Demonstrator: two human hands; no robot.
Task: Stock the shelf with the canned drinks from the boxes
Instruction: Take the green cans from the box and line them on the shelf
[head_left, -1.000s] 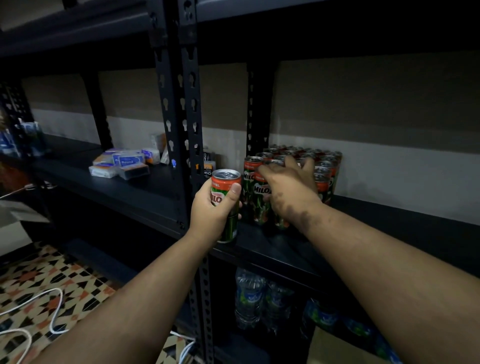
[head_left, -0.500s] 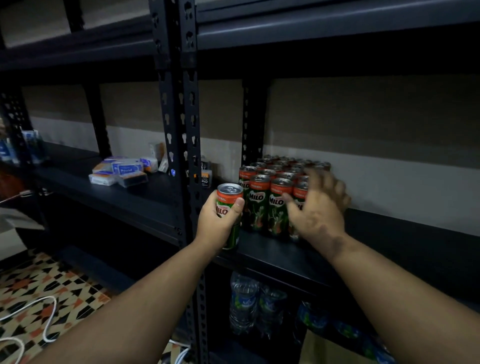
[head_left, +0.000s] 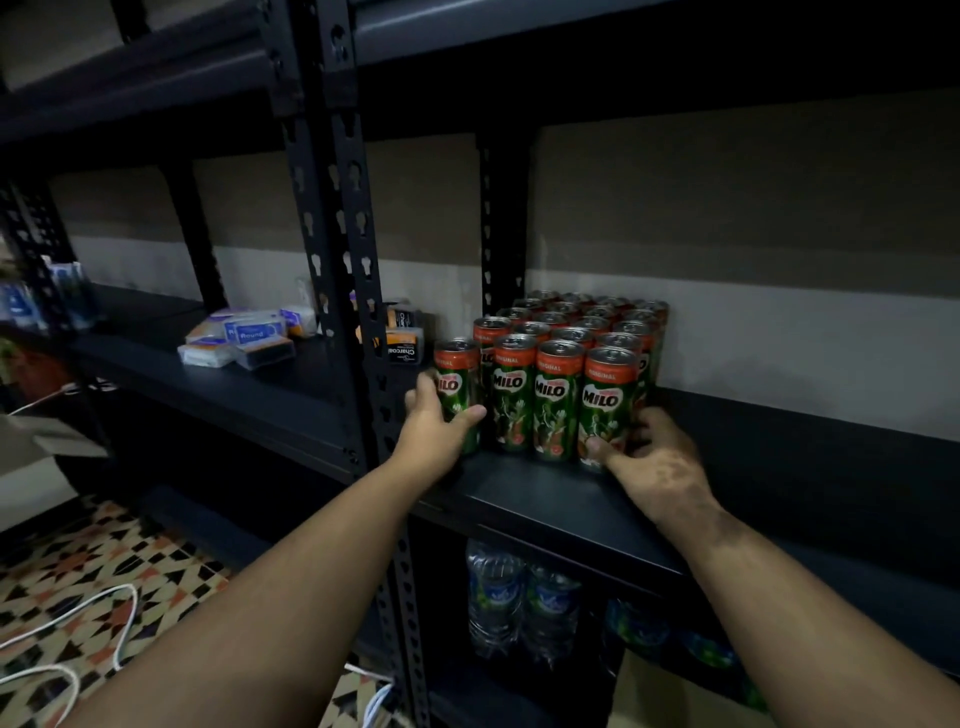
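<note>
Since the earlier frame, the left hand (head_left: 439, 435) has carried its single can (head_left: 457, 392) from in front of the upright post (head_left: 345, 291) to the shelf board (head_left: 561, 514), where the can now stands upright at the left end of the front row; the right hand (head_left: 652, 460) has dropped from the can tops to the foot of the rightmost front can (head_left: 608, 408).

Head view. Left-hand fingers are curled around the lower half of the single can, thumb on its near right side, fingers on its far left side. Right-hand fingers are bent and fairly narrow, thumb pressed to the base of the rightmost front can and the other fingers at its right side; whether they fully clasp it cannot be told. Behind the front row, the block of Milo cans (head_left: 576, 325) stands upright in close ranks reaching back to the wall. Left of the post, on the neighbouring board, lie small packets (head_left: 236, 340), and a box marked "Charcoal" (head_left: 402, 345) stands just beside the post. Water bottles (head_left: 519, 603) occupy the lower shelf beneath the cans. White cables (head_left: 67, 639) trail over the patterned tile floor (head_left: 78, 566) at lower left.
</note>
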